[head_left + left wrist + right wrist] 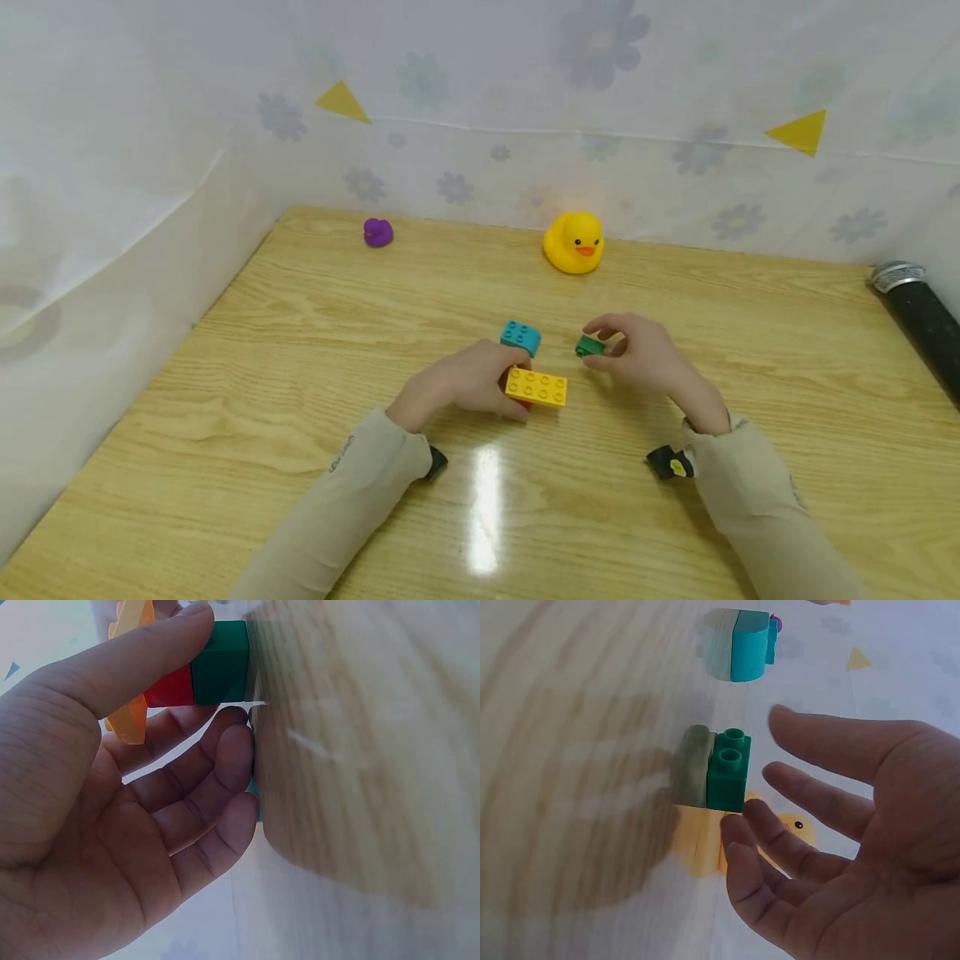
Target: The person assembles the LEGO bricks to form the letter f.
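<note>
My left hand (pixel 480 379) grips a stack of toy building bricks between thumb and fingers. On top is a yellow brick (pixel 536 387) with two rows of studs, under it a red brick (pixel 169 688), and lowest a green brick (pixel 220 661), close to the tabletop. My right hand (pixel 637 354) is spread around a small green brick (pixel 727 774) lying on its side on the table. Its thumb and fingers stand apart from that brick in the right wrist view. Just beyond the left fingers sits a blue brick (pixel 521 337) with a rounded end.
At the back of the wooden table (pixel 337 333) stand a yellow rubber duck (pixel 573 243) and a small purple duck (pixel 378 233). A black microphone (pixel 922 325) lies along the right edge. Behind the table hangs a flowered white cloth (pixel 465 100).
</note>
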`<act>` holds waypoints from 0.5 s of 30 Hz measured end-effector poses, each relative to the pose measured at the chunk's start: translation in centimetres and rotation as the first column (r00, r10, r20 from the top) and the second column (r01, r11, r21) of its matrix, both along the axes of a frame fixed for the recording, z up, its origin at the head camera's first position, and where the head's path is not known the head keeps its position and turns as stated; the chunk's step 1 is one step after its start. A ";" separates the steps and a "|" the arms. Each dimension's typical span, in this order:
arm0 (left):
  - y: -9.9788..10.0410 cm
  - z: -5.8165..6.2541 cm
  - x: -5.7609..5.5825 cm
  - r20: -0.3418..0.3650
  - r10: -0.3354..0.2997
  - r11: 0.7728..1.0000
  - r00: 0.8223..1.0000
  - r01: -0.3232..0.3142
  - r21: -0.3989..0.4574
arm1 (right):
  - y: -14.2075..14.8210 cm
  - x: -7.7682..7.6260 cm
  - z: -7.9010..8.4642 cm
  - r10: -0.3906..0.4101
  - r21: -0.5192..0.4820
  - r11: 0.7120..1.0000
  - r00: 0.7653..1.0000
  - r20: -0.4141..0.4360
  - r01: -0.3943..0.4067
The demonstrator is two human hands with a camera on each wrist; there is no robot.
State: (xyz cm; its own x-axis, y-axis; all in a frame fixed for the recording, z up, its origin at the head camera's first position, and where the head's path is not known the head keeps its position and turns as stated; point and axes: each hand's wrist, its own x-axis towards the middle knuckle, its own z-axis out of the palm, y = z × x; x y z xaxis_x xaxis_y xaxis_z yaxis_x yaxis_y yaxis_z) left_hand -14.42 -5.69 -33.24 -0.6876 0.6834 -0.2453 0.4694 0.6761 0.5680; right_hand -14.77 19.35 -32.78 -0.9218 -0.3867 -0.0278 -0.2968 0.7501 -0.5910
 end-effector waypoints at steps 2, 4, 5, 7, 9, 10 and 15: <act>0.0 -0.1 0.0 0.000 0.001 1.000 1.000 -0.001 0.001 | 0.0 -0.1 -0.1 0.014 0.023 1.000 1.000 0.006 -0.015; 0.0 -0.1 0.0 0.000 0.002 1.000 1.000 -0.002 0.003 | -0.1 0.0 -0.1 0.027 0.031 0.999 1.000 0.013 -0.028; 0.0 -0.1 -0.1 -0.001 0.002 1.000 1.000 -0.002 0.004 | -0.1 0.0 -0.1 0.030 0.031 0.999 0.999 0.020 -0.031; 0.0 -0.1 -0.1 0.000 0.000 1.000 1.000 0.000 0.007 | 0.0 0.0 -0.1 0.038 0.026 0.999 0.999 0.028 -0.038; 0.0 -0.1 -0.1 0.000 -0.001 1.000 1.000 0.001 0.006 | -0.1 0.1 -0.2 0.039 0.021 0.999 0.998 0.040 -0.040; 0.0 -0.1 -0.1 0.000 -0.001 1.000 1.000 0.001 0.006 | -0.1 0.1 -0.2 0.039 0.017 0.999 0.998 0.049 -0.040; 0.0 0.0 0.0 0.006 0.005 1.000 1.000 -0.005 0.005 | -0.4 0.2 0.0 0.035 0.005 0.999 0.995 0.088 -0.035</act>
State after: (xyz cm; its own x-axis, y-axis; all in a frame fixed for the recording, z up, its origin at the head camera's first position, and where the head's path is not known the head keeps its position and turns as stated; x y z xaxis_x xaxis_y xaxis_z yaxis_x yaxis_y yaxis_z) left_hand -14.43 -5.73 -33.28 -0.6894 0.6812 -0.2464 0.4623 0.6756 0.5743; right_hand -14.61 18.99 -32.80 -0.9015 -0.4181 -0.1112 -0.2698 0.7443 -0.6109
